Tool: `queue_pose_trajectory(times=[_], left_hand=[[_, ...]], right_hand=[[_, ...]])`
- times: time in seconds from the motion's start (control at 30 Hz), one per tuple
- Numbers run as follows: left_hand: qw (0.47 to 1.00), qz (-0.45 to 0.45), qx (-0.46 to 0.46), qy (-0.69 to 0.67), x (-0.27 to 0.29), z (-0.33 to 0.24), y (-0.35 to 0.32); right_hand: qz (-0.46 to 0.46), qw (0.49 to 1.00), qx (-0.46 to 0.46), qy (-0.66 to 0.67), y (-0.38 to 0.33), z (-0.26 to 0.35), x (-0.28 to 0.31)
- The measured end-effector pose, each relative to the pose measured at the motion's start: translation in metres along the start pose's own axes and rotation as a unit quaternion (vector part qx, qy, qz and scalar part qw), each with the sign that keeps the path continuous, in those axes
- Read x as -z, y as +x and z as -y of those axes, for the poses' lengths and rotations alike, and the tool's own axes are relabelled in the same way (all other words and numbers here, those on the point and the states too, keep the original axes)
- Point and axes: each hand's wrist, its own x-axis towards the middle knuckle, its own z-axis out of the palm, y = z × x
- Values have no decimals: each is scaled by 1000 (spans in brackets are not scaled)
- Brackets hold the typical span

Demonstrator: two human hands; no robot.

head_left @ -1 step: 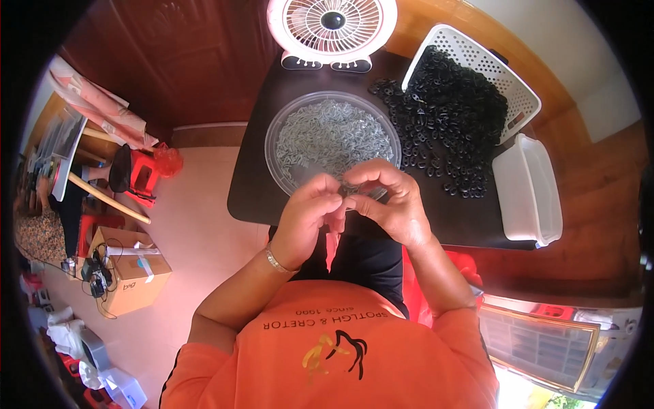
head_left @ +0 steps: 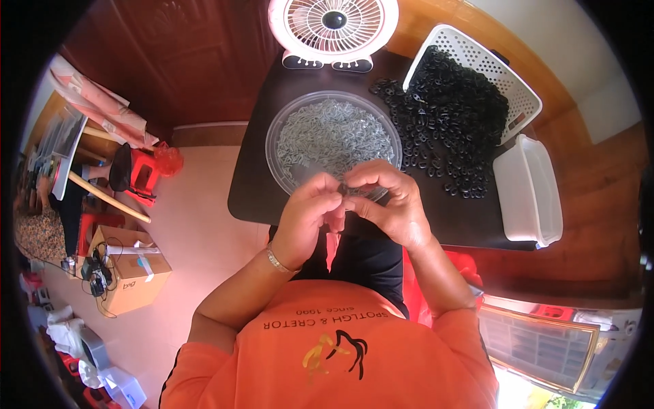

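My left hand (head_left: 311, 213) and my right hand (head_left: 394, 206) meet over the near rim of a round clear tub (head_left: 271, 146). Their fingertips pinch a small dark piece (head_left: 343, 188) between them; most of it is hidden by the fingers. A pinkish-red strip (head_left: 332, 251) hangs below my left fingers. Inside the tub lies a mass of small, thin silvery metal pieces (head_left: 334, 133). To its right is a heap of small black looped parts (head_left: 453, 102), partly spilling from a tipped white perforated basket (head_left: 521, 88) onto the dark table (head_left: 253, 194).
A white bin (head_left: 528, 191) stands at the table's right edge. A pink-and-white fan (head_left: 333, 20) stands at the back. On the floor at left are a cardboard box (head_left: 139, 276) with a black cable and a red stool (head_left: 142, 174). Another person sits at far left.
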Motion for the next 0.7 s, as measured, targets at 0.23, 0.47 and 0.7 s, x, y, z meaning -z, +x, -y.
queue_pose_trajectory(times=[0.23,0.47,0.7], left_hand=[[999,-34,2,40,1,2,-1],[993,11,15,117,18,5,-16],[988,-109,-30,103,42,-4,-28]], right_hand=[[-30,966,136,-218,2,8,-8],[80,956,150,-237,6,20,-5],[96,904,151,-387,44,5,-11]])
